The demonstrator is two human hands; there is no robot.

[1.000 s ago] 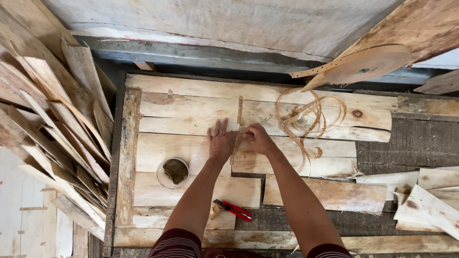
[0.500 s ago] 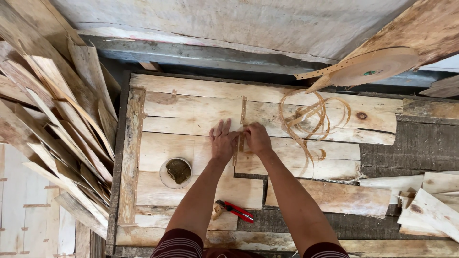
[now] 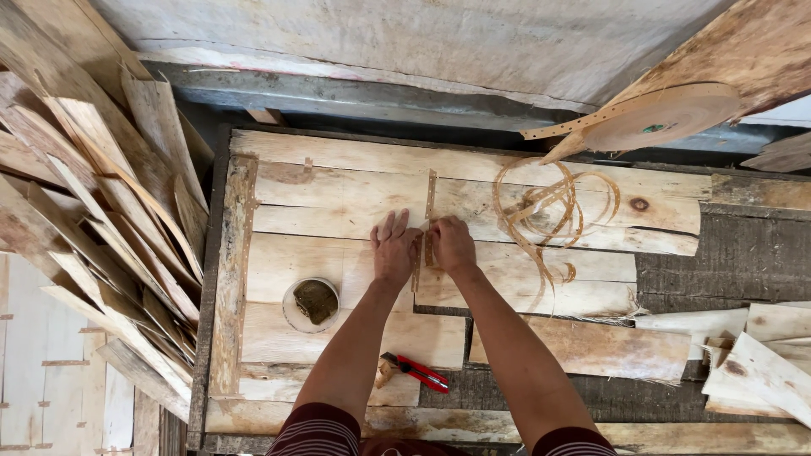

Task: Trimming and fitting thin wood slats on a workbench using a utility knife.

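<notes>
At frame centre, the left hand [image 3: 394, 249] lies flat with fingers released, steadying the veneer sheets [image 3: 338, 198], while the right hand [image 3: 452, 243], fingers clenched, presses the tape strip [image 3: 429, 198] over their seam.

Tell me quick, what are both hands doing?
Left hand: open, flat on the wood sheets.
Right hand: curled, pressing the thin tape strip; grip cannot be told.

Both hands are placed near the middle of the workbench [image 3: 338, 181], the left hand [image 3: 394, 250] just left of a vertical tape strip [image 3: 429, 211], the right hand [image 3: 451, 245] on it. A small bowl [image 3: 311, 304] sits toward the left edge. Pliers [image 3: 416, 371] lie near the front edge. Loose tape coils [image 3: 549, 207] lie to the right.
</notes>
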